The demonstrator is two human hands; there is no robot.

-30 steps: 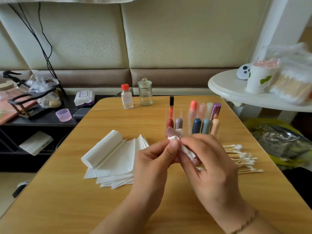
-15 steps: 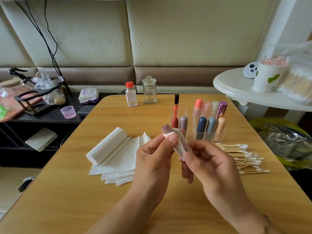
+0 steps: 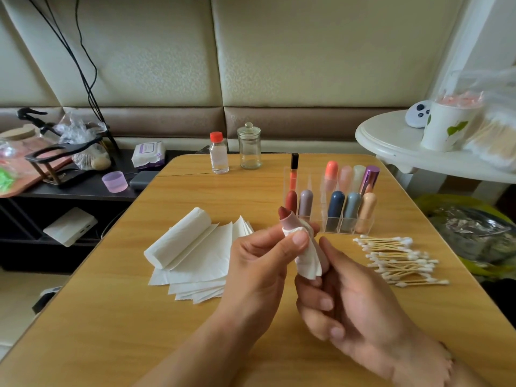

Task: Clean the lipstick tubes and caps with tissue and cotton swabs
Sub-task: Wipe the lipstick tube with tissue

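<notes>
Both hands pinched one tissue-wrapped lipstick [image 3: 289, 220] above the table [image 3: 111, 317]: left hand [image 3: 259, 263] pressing tissue [image 3: 308, 259], right hand [image 3: 354, 305] gripping its base. Nine tubes stood in the organizer [image 3: 335, 226] behind.

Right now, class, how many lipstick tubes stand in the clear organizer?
10: back row, gloss, coral, pink, pale, purple; front row, red, mauve, navy, grey-blue, peach. More may hide behind.
</notes>
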